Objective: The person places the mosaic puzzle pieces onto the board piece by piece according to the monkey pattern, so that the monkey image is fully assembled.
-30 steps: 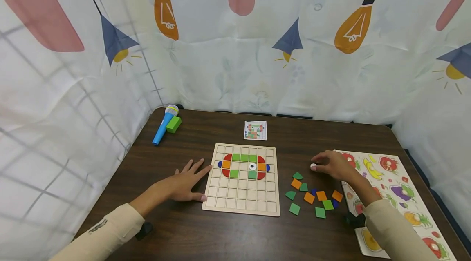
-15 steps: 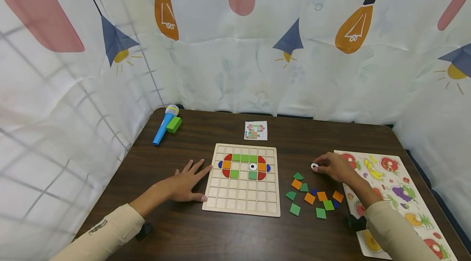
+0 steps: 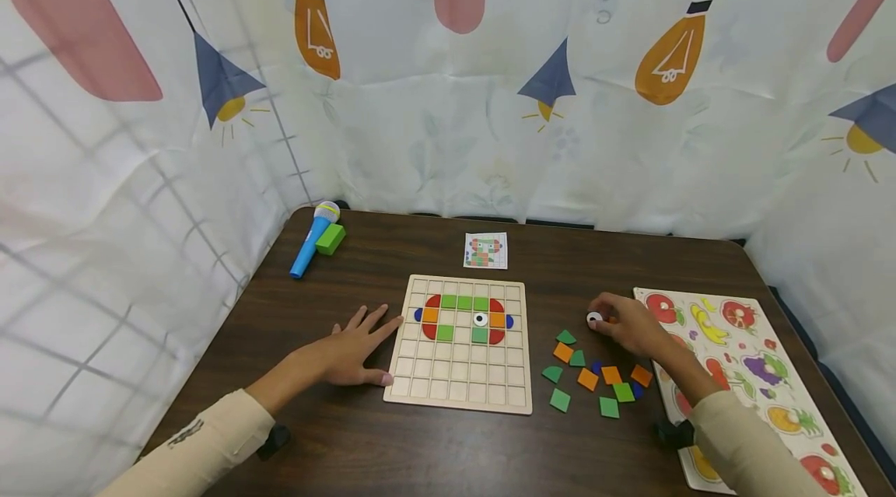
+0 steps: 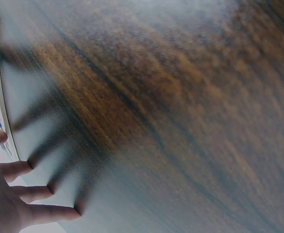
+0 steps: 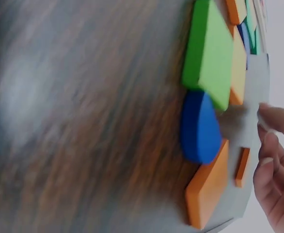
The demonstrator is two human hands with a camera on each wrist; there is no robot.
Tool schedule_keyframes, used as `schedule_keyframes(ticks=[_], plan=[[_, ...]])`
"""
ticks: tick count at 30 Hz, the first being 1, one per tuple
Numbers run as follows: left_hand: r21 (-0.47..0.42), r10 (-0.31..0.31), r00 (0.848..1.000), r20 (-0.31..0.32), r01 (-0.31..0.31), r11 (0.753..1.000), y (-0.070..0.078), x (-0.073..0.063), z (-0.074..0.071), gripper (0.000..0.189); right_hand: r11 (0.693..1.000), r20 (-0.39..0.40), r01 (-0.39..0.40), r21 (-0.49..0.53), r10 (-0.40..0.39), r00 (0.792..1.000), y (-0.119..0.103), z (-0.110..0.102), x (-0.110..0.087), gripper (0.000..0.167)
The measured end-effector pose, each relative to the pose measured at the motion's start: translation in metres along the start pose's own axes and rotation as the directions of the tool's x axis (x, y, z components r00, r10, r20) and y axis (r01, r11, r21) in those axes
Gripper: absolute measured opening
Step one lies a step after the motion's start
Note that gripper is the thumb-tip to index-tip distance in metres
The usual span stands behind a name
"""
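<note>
My left hand (image 3: pixel 360 349) lies with fingers spread on the table, its thumb and forefinger at the left edge of a wooden grid board (image 3: pixel 458 380). The left wrist view shows the same spread fingers (image 4: pixel 40 213) beside the board's edge. On the board, red, orange, green and blue pieces and one round eye piece (image 3: pixel 480 319) form a face-like pattern. My right hand (image 3: pixel 626 322), right of the board, pinches a second white eye piece (image 3: pixel 593 317) with a black centre. Under those fingers a bit of orange (image 3: pixel 612 319) shows. In the right wrist view, my curled fingers (image 5: pixel 273 165) appear at the right edge.
Loose orange (image 3: pixel 588 379), green (image 3: pixel 559 399) and blue pieces lie between the board and a fruit-picture board (image 3: pixel 763 396). A small pattern card (image 3: pixel 485 250) lies behind the grid. A blue toy microphone (image 3: pixel 308 244) and a green block (image 3: pixel 331 239) are at the back left.
My right hand has shifted slightly left with the eye piece, whose black centre has come into view. A bit of orange now shows beneath the fingers. My left hand has stayed still.
</note>
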State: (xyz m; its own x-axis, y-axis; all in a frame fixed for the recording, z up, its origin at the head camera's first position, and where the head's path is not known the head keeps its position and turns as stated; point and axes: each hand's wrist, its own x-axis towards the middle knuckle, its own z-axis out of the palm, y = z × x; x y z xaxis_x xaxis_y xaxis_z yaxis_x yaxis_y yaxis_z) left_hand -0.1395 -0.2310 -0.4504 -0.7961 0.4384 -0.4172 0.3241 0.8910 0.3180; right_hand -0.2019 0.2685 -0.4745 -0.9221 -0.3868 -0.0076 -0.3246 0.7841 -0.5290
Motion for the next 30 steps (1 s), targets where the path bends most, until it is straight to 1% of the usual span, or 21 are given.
schedule_keyframes(ticks=[4, 8, 15, 21, 23, 26, 30], plan=[[-0.006, 0.005, 1.000, 0.000, -0.005, 1.000, 0.000, 0.000, 0.001, 0.098, 0.996, 0.001, 0.073, 0.054, -0.073, 0.997, -0.009, 0.003, 0.003, 0.019], [-0.006, 0.008, 1.000, -0.002, -0.008, 1.000, -0.002, 0.000, 0.001, 0.097, 0.987, 0.019, 0.120, 0.107, -0.122, 0.992, -0.023, 0.006, 0.008, 0.020], [0.000, 0.011, 1.000, -0.004, -0.011, 1.000, -0.002, 0.001, 0.002, 0.097, 0.970, 0.085, 0.153, 0.190, -0.172, 0.982, -0.050, 0.012, 0.020, 0.026], [-0.004, 0.009, 1.000, 0.002, -0.009, 1.000, -0.001, 0.001, 0.000, 0.097, 0.934, 0.130, 0.203, 0.294, -0.250, 0.960, -0.073, 0.023, 0.033, 0.029], [-0.003, 0.005, 1.000, 0.005, -0.005, 1.000, -0.001, 0.000, 0.000, 0.097, 0.922, 0.152, 0.209, 0.326, -0.269, 0.951, -0.081, 0.027, 0.038, 0.029], [-0.004, 0.003, 1.000, 0.005, -0.003, 1.000, 0.000, 0.000, 0.000, 0.097, 0.914, 0.186, 0.209, 0.349, -0.286, 0.940, -0.091, 0.034, 0.045, 0.029], [0.000, -0.006, 1.000, 0.010, 0.006, 1.000, 0.000, -0.001, 0.000, 0.098, 0.914, 0.203, 0.221, 0.340, -0.301, 0.932, -0.105, 0.043, 0.054, 0.030]])
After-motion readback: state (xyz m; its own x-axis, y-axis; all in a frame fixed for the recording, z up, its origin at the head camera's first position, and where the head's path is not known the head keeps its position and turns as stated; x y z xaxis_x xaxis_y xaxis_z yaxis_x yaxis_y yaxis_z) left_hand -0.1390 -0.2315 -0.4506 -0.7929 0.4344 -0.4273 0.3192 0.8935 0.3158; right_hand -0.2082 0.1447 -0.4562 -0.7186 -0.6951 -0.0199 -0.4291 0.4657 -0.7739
